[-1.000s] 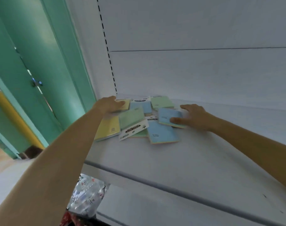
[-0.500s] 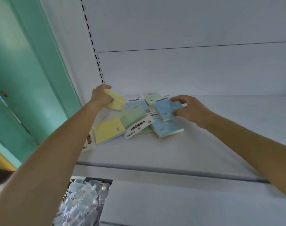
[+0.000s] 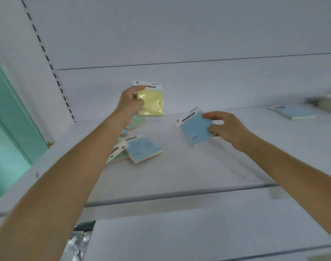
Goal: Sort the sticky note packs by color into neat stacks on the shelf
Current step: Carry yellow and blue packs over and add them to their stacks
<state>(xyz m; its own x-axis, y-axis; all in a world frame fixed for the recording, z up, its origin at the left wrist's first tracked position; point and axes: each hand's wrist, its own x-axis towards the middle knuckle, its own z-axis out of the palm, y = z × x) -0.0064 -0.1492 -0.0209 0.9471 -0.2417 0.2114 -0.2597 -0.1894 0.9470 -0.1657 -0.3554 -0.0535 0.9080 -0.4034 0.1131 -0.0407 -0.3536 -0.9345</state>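
1 yellow pack point(image 3: 153, 103), 1 blue pack point(image 3: 195, 129), now aloft

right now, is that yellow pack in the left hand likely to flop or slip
Probably stiff: the yellow pack looks flat and unbent though the left hand grips only one edge. Its glossy wrap may be slippery.

There is one yellow pack point(image 3: 151, 102); the blue pack point(image 3: 195, 129) is one of three plainly seen; two green packs point(image 3: 140, 122) show, partly hidden.
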